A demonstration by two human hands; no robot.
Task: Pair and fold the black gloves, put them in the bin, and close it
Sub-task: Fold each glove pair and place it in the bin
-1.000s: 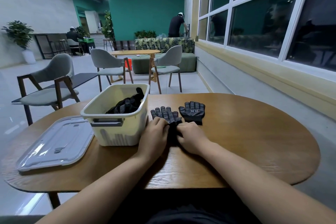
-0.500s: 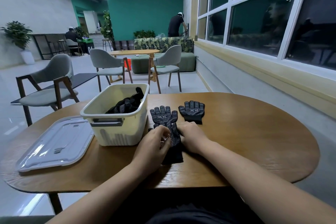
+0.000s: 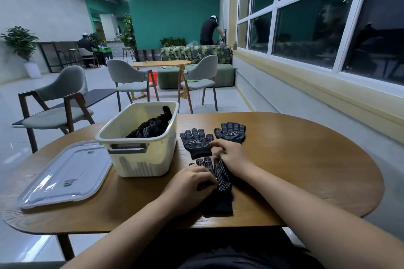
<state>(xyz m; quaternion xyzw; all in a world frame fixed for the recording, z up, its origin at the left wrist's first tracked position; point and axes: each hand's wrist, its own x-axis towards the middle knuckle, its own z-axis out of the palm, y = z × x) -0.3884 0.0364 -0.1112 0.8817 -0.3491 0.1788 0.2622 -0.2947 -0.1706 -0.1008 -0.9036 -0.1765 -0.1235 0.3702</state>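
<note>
A black dotted glove [image 3: 219, 185] lies lengthwise on the wooden table [image 3: 306, 170], cuff towards me. My left hand [image 3: 189, 184] grips its left edge with curled fingers. My right hand [image 3: 232, 155] rests on its finger end, with blurred, loosely bent fingers reaching left. Beyond them two black logo gloves lie flat side by side, one on the left [image 3: 197, 143] and one on the right [image 3: 230, 132]. The cream bin [image 3: 140, 160] stands open to the left, with black gloves [image 3: 150, 128] inside. Its clear grey lid [image 3: 65, 173] lies flat left of the bin.
Grey chairs [image 3: 59, 102] stand beyond the table's far left edge, with another table and a sofa further back. Two people are far off in the room. A window wall runs along the right.
The dotted glove has come towards me off the left logo glove, which now lies uncovered. My left hand has slid back with it, and my right hand has moved onto its finger end.
</note>
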